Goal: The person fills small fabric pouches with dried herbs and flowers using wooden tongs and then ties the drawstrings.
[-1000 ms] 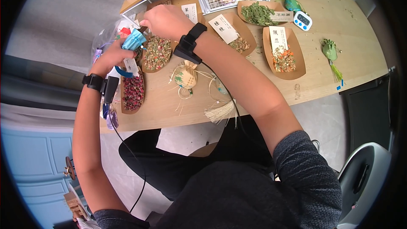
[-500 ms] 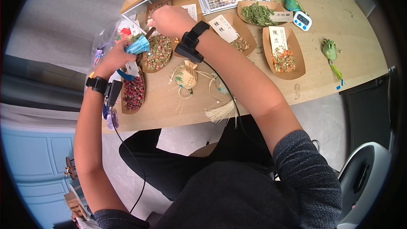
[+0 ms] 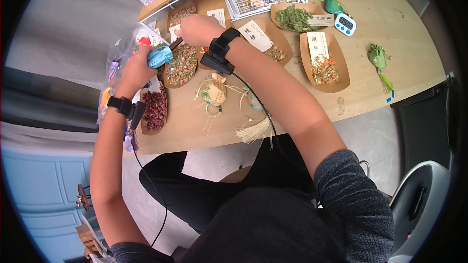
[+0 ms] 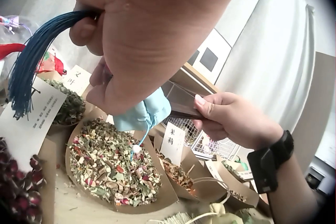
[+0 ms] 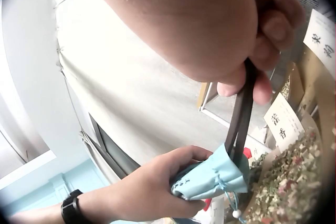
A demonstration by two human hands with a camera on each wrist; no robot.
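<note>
My left hand [image 3: 138,70] grips a light blue drawstring pouch [image 5: 210,176], tilted with its mouth facing right. From the same hand hangs a dark blue tassel [image 4: 39,50]. In my right hand [image 3: 201,30], thumb and fingers pinch a slender dark brown tool [image 5: 242,113] with two long edges. Its far end goes inside the pouch mouth and is hidden there. Below the pouch, mixed chopped dried herbs [image 4: 115,166] fill a brown paper tray [image 4: 163,205]. Dried rosebuds [image 3: 155,111] lie in another tray, nearer the body than the left hand.
More paper trays with labels hold dried herbs, such as green leaves [image 3: 293,18] and orange petals [image 3: 325,70]. A cream pouch [image 3: 213,90], a pale tassel [image 3: 254,130], a green pouch [image 3: 377,56], a timer [image 3: 345,24] and a white wire basket [image 3: 265,1] stand about. Clear plastic bag [image 3: 113,51] at left.
My left hand has shifted slightly right and turned, tipping the pouch from upright onto its side. The tool has come partly out, then back to the pouch mouth; my right hand has moved a little right.
</note>
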